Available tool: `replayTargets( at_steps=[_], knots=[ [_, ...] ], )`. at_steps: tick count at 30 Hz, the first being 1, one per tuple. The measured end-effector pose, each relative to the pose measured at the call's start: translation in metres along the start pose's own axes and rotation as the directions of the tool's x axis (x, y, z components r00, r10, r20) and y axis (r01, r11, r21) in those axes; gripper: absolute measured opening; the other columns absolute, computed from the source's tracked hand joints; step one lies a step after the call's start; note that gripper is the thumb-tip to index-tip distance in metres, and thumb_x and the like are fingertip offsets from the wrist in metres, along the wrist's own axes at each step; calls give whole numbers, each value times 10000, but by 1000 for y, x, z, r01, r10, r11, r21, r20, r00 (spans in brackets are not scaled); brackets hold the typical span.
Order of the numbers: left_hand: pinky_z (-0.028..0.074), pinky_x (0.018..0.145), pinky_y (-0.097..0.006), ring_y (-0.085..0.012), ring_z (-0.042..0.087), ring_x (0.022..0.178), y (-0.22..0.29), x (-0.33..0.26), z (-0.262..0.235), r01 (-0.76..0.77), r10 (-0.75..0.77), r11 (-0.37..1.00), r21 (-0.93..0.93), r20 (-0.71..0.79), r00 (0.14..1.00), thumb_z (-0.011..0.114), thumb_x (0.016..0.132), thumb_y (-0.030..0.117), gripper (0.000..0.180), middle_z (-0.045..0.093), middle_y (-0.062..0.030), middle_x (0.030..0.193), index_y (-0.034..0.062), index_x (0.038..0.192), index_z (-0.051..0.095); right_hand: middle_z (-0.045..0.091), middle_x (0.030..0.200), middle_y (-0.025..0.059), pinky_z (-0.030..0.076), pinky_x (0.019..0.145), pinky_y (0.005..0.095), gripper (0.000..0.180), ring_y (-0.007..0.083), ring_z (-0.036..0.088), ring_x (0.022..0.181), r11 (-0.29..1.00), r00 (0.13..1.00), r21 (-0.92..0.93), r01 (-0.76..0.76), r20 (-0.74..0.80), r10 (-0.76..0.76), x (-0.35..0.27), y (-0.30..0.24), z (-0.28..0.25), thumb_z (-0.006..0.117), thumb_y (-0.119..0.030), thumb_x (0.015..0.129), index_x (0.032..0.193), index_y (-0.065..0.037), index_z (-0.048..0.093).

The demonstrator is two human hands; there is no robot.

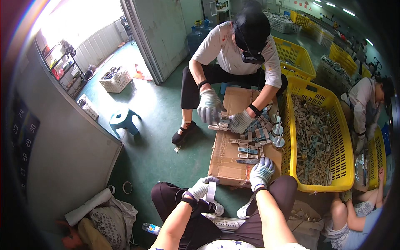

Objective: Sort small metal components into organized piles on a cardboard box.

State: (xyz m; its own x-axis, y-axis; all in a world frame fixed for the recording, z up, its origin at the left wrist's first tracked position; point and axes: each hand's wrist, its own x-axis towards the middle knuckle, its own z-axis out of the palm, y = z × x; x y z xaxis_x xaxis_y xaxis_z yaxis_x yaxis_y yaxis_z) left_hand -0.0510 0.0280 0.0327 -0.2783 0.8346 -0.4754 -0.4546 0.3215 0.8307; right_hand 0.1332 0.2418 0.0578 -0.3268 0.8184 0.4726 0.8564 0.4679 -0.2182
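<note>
One flat white band (211, 191) sits in the left hand's (199, 188) fingers; the right hand's (262, 172) grip, near many plastic clips (247, 151), I cannot tell.

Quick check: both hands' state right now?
Left hand: closed, holding a white roll.
Right hand: beside the clips; whether it holds one cannot be told.

Over here, the left hand (200, 187) and right hand (262, 171) are wearing pale knit gloves (264, 167) with grey-blue stripes, and black wrist straps (189, 203) are sitting just behind. Bare forearms (173, 227) are showing, dark trousers (285, 196) are covering the legs, white sneakers (218, 208) are peeking out, and navy stars are dotting a white top (227, 245).
</note>
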Motion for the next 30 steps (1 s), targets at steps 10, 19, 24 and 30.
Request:
replayTargets(
  at_steps=[10, 19, 24, 30],
  knots=[
    [478, 721, -240, -88, 568, 810, 5, 1, 1, -55, 54, 998, -28, -30, 998, 723, 795, 60, 221, 641, 24, 932, 70, 1011, 676, 503, 1166, 136, 326, 1014, 510, 343, 328, 438, 1155, 1000, 1000, 9, -12, 15, 12, -1, 2, 3, 574, -141, 755, 1082, -43, 538],
    [487, 841, -270, -130, 609, 906, 8, 0, 0, -63, 63, 998, -18, -17, 998, 707, 811, 47, 204, 665, -36, 976, 36, 1011, 668, 500, 1183, 136, 315, 1026, 503, 359, 327, 429, 1173, 1000, 1000, 3, -9, 25, 9, -1, 2, 3, 574, -158, 755, 1094, -45, 539],
    [464, 737, -229, -81, 555, 822, 13, -2, 4, -51, 50, 996, -74, -26, 998, 715, 805, 57, 218, 629, 26, 927, 61, 1016, 665, 501, 1184, 133, 311, 1032, 498, 366, 324, 427, 1178, 1000, 1000, -8, -15, 24, 15, -1, 1, 3, 575, -162, 751, 1097, -47, 539],
    [467, 752, -236, -90, 565, 835, 8, -1, 3, -64, 64, 997, -32, -11, 998, 717, 808, 76, 196, 638, 14, 937, 61, 998, 670, 504, 1190, 131, 310, 1034, 495, 375, 323, 426, 1180, 1000, 999, -20, -21, 45, 22, -2, 1, 5, 578, -168, 747, 1101, -50, 539]
  ],
)
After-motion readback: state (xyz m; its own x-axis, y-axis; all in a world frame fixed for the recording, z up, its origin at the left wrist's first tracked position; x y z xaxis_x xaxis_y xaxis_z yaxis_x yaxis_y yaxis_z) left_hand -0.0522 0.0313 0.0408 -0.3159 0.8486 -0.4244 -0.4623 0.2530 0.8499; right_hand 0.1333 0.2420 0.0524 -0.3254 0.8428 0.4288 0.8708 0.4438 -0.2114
